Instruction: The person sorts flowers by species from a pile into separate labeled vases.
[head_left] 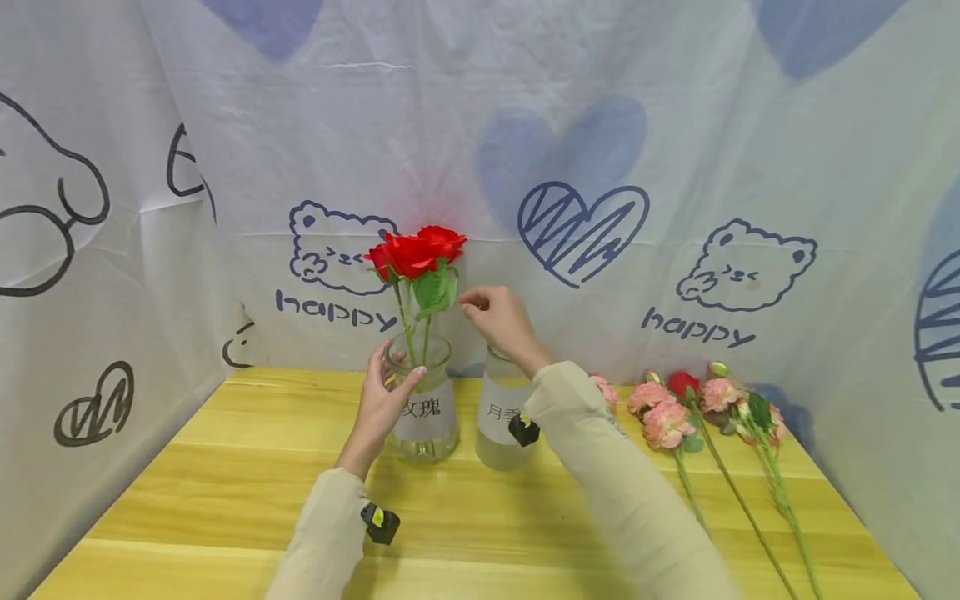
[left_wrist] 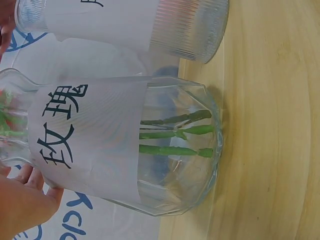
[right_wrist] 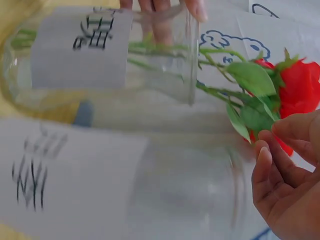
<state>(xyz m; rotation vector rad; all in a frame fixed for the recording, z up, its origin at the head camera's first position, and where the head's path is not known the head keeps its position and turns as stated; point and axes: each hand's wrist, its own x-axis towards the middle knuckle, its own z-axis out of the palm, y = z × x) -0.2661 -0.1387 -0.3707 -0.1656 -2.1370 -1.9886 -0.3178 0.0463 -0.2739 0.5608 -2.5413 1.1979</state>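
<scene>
A clear glass vase (head_left: 427, 450) with a white label holds red roses (head_left: 416, 250) on green stems, their leaves spreading above the rim. My left hand (head_left: 386, 408) grips this vase around its neck, thumb in front. Through the glass in the left wrist view, the stems' lower ends (left_wrist: 175, 134) reach near the bottom. My right hand (head_left: 502, 321) is just right of the roses, fingers loosely bent and nothing visible between them. In the right wrist view its fingertips overlap the edge of a green leaf (right_wrist: 252, 79) cluster. Below that hand stands a second labelled glass vase (head_left: 498, 450), partly behind the right forearm.
On the table's right side lie pink flowers (head_left: 667, 423) and another red rose (head_left: 683, 383), their stems pointing toward the front. A white cloth (head_left: 465, 133) with hearts and bears hangs behind the wooden table (head_left: 187, 467). Black wrist devices (head_left: 381, 523) sit on both sleeves.
</scene>
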